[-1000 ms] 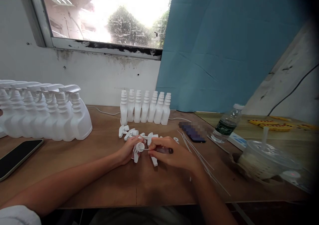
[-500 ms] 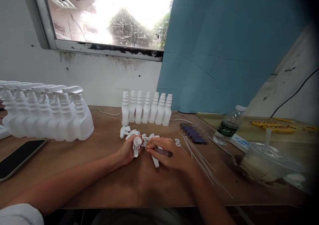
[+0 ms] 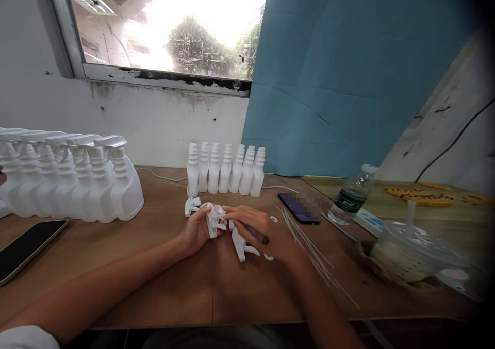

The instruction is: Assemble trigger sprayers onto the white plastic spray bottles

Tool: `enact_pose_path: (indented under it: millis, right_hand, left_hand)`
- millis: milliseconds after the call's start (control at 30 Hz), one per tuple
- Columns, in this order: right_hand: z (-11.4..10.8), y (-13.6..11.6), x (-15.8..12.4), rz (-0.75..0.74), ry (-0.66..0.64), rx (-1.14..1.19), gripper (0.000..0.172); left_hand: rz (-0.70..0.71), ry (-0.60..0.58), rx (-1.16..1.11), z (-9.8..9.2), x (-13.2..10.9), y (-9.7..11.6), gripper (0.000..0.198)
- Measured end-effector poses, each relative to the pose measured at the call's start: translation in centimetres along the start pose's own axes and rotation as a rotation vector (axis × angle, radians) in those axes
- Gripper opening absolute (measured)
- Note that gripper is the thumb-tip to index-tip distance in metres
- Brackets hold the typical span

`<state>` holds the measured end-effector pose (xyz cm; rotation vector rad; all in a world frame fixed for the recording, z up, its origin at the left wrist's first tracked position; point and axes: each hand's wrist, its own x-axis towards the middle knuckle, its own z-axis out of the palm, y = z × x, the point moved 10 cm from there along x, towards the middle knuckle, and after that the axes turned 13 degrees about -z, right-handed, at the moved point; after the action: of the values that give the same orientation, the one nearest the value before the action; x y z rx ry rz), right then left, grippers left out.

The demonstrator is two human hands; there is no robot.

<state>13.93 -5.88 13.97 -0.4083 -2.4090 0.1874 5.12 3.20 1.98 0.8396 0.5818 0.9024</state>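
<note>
Your left hand (image 3: 197,230) has turned the head (image 3: 212,229) it holds: half a second ago the trigger pointed down toward you, and now it sticks out to the right, with the collar (image 3: 219,211) at the top. Your right hand (image 3: 259,228) has moved up, and its fingers now reach to that collar. You had the screwdriver (image 3: 257,234) aimed at the head with its shaft showing; now only the handle shows, slanting under your fingers. The loose head (image 3: 238,245) below has its trigger uncovered, and a white piece (image 3: 268,257) has come into view beside your right hand.
</note>
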Motion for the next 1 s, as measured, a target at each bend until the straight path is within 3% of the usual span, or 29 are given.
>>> enact_pose_path:
  millis: [133,267,400,567,633,800,900,1000]
  right_hand:
    - [-4.3,2.9,-2.3,0.207,0.178,-0.095,0.026]
    - [-6.6,6.8,-5.4,0.464,0.192,-0.269,0.029]
    - [-7.6,7.9,-6.4,0.506,0.275,-0.253,0.033]
    - [-8.5,8.3,-6.9,0.565,0.356,-0.245,0.024]
    - [-8.0,9.2,-7.5,0.635,0.253,-0.222,0.022]
    - [-5.0,10.8,-10.9,0.832,-0.209,-0.136,0.022]
    - [-3.8,11.0,-12.6,0.903,-0.364,-0.060,0.022]
    - [-4.0,11.6,-13.5,0.973,-0.415,-0.132,0.018]
  left_hand:
    - [0.138,0.075,0.183,-2.1,-0.1,3.3,0.041]
    - [0.224,0.142,0.498,-3.1,-1.0,5.9,0.034]
    - [0.308,0.170,1.146,-1.0,-2.0,5.4,0.027]
    - [0.427,0.073,1.452,1.8,-2.4,3.2,0.021]
    - [0.505,0.087,1.537,2.4,-2.7,3.0,0.020]
    - [0.600,0.153,1.582,2.7,-3.4,3.7,0.022]
    - [0.522,0.204,1.702,2.3,-1.8,4.4,0.025]
    - [0.347,0.228,1.832,1.6,1.8,5.9,0.025]
